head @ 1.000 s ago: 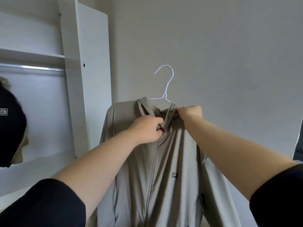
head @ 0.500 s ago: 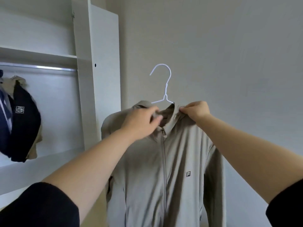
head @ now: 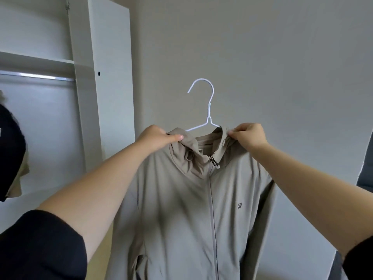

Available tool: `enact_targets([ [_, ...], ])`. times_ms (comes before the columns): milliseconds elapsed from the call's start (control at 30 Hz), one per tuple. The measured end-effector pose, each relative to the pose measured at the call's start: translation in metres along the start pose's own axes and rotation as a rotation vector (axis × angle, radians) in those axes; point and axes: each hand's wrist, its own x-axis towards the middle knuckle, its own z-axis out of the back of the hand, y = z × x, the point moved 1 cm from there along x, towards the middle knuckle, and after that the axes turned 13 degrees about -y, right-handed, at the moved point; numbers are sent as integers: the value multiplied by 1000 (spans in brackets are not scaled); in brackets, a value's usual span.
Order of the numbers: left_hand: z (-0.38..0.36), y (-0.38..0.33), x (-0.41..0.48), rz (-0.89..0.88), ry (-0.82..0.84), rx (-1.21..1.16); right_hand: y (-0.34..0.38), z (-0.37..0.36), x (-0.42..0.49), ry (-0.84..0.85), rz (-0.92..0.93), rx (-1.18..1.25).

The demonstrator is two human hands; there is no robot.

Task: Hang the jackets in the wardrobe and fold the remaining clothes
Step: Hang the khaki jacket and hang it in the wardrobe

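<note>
A beige zip-up jacket (head: 187,209) hangs in the air in front of me on a white wire hanger (head: 207,110), whose hook sticks up free above the collar. My left hand (head: 157,137) pinches the left side of the collar and hood. My right hand (head: 249,136) pinches the right side of the collar. The zipper is closed up to the neck. The open wardrobe (head: 101,77) stands to the left, its metal rail (head: 36,76) under a shelf.
A dark jacket (head: 10,158) over a beige garment hangs on the rail at the far left edge. A white wardrobe side panel rises between the rail and me. A plain grey wall fills the background; a dark object (head: 366,168) shows at the right edge.
My left hand has moved from the zipper pull out to the left collar and hood. The jacket now faces me squarely with the collar spread; the view has shifted left and back.
</note>
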Motion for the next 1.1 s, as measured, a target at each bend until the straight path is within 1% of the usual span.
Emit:
enact_targets([
  [33,-3,1,-1,36,28,-109,-3,7,1,88,-28,-38],
  [67,-6,2,-2,68,38,-189,-6,15,2,218,-70,-62],
  [100,-10,5,-4,93,26,-223,-10,24,1,393,-132,-63],
  [167,-17,6,-8,80,-43,-172,-16,45,-1,787,-335,-3],
  [200,-21,5,-10,53,-83,-127,-18,53,-4,931,-429,23],
  [233,-25,3,-13,28,-110,-101,-21,58,-5,1017,-473,16],
  [267,-28,-1,-16,5,-124,-94,-23,60,-6,1055,-480,-12],
  [300,-32,-5,-18,-24,-128,-98,-24,59,-7,1060,-455,-56],
  [333,-34,-8,-21,-62,-130,-113,-24,54,-8,1030,-419,-78],
  [400,-37,-18,-26,-159,-139,-157,-20,41,-9,897,-348,-12],
  [467,-40,-26,-30,-244,-157,-207,-11,29,-19,837,-243,59],
  [533,-43,-32,-33,-311,-166,-253,-4,18,-27,795,-147,35],
  [567,-44,-34,-35,-334,-166,-279,-4,12,-29,798,-97,17],
  [600,-45,-34,-37,-347,-166,-300,-2,8,-33,876,-91,54],
  [667,-46,-34,-40,-358,-177,-323,4,5,-42,1082,-216,283],
  [700,-46,-33,-41,-360,-185,-326,7,5,-45,1197,-266,331],
  [733,-45,-32,-42,-358,-190,-328,9,5,-47,1275,-276,330],
  [767,-45,-31,-42,-352,-192,-327,10,4,-48,1291,-257,306],
  [833,-44,-29,-44,-342,-183,-328,12,6,-52,1241,-216,256],
  [867,-44,-28,-45,-341,-177,-334,14,7,-52,1217,-225,272],
  [900,-44,-29,-47,-344,-174,-345,14,8,-52,1198,-259,329],
  [933,-44,-29,-48,-348,-175,-354,14,8,-53,1191,-330,417],
  [1000,-45,-33,-51,-358,-175,-369,14,8,-55,1125,-487,561],
  [1067,-46,-36,-52,-360,-161,-380,9,6,-55,1039,-586,594],
  [1100,-47,-37,-53,-360,-154,-382,9,6,-57,1011,-587,587],
])
